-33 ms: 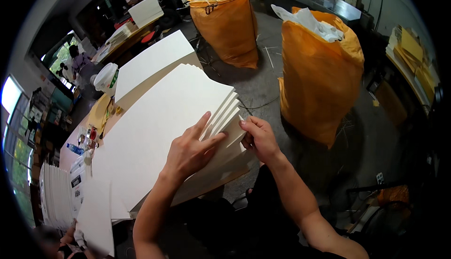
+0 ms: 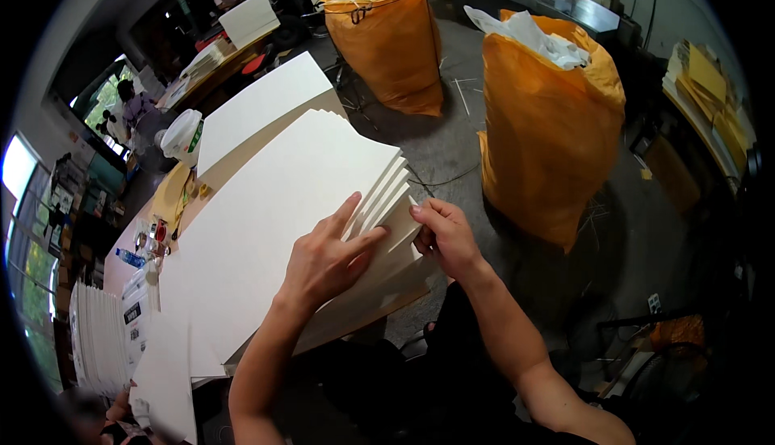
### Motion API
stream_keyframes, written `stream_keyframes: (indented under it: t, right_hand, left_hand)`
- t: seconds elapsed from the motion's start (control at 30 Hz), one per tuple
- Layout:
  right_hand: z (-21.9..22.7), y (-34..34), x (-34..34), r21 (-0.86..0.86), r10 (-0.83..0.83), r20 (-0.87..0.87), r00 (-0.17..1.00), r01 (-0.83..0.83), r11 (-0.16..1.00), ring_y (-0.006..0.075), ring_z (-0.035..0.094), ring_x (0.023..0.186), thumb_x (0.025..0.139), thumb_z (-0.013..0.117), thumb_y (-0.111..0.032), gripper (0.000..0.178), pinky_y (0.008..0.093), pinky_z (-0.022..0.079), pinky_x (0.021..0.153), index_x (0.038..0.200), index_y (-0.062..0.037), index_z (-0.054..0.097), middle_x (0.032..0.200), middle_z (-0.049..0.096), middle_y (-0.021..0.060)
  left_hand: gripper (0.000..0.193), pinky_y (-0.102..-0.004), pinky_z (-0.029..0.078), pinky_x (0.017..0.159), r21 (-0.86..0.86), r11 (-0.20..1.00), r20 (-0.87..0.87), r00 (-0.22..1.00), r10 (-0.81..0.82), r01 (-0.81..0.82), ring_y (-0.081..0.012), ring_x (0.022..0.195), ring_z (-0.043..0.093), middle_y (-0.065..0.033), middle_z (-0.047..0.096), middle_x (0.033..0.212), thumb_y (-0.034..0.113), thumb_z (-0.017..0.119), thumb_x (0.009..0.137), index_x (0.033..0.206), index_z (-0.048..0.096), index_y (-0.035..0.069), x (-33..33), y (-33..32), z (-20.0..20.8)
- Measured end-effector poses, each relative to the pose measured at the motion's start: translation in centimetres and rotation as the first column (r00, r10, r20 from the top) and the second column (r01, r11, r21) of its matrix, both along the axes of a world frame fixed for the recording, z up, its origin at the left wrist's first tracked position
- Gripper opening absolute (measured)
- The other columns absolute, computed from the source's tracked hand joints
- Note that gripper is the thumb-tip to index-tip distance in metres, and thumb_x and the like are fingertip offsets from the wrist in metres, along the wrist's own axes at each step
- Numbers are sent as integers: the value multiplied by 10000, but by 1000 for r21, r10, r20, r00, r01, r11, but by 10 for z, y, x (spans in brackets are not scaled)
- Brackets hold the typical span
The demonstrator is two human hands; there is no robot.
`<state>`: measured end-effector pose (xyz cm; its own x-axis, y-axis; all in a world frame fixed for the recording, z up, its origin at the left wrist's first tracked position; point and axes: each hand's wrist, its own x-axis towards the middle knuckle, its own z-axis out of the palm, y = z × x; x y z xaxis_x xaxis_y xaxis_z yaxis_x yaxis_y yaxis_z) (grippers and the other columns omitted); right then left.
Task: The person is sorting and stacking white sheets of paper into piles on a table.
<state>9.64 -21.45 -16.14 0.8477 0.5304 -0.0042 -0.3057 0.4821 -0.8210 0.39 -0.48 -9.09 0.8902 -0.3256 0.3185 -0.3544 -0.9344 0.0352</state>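
A stack of large white sheets lies in front of me, its right-hand edges fanned into several stepped layers. My left hand rests on the stack near those edges, index finger and thumb stretched out and apart. Just right of it, my right hand is closed, thumb against curled fingers, pinching the edge of a lower white sheet. How many sheets are in that pinch is hidden by the fingers.
Beyond stands another white stack, with a white bucket beside it. Two orange sacks, a nearer one and a farther one, stand on the floor. At lower left, a co-worker's gloved hand is at a white sheet.
My hands and the fanned stack look unchanged. At lower left, the co-worker's white sheet has shifted slightly downward.
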Motion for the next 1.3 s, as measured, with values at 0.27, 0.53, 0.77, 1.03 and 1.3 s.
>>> stream_keyframes:
  t: [0.27,0.53,0.77,1.03,1.3]
  right_hand:
    - [4,1,0,7,-4,8,1000,4,1000,94,533,534,1022,663,-251,329,254,392,476,754,-105,539,625,530,-12]
    - [10,-6,2,-152,20,102,995,-4,988,82,525,519,1036,649,-295,340,233,379,461,771,-99,566,630,574,11]
    - [-5,-11,5,-27,18,112,993,-15,1000,101,554,552,1019,654,-311,359,260,386,483,761,-73,573,621,584,19]
    - [0,3,6,-138,-45,240,970,80,987,94,542,531,1016,663,-280,354,262,383,477,743,-77,567,614,577,-1]
    - [6,2,2,4,63,64,996,-64,998,78,547,501,1043,628,-253,332,217,336,443,748,-115,570,601,577,-2]
  left_hand:
    - [655,-464,601,912,-48,998,-67,997,26,-29,-385,1196,663,-194,537,1491,383,956,639,1241,709,308,-7,-14,22]
    - [657,-443,591,934,-49,999,-106,994,7,-12,-368,1193,661,-162,550,1486,321,950,655,1266,708,308,-5,-8,22]
    - [566,-432,615,875,17,999,-76,997,-26,27,-365,1154,672,-191,480,1553,197,800,838,1351,661,393,-3,-3,20]
    - [449,-413,627,852,60,998,32,999,-26,24,-371,1157,675,-213,441,1580,156,762,854,1256,695,345,-3,-1,-1]
    - [621,-415,617,866,-52,998,-6,999,42,-42,-340,1199,659,-157,485,1544,368,937,683,1255,696,371,-10,-9,3]
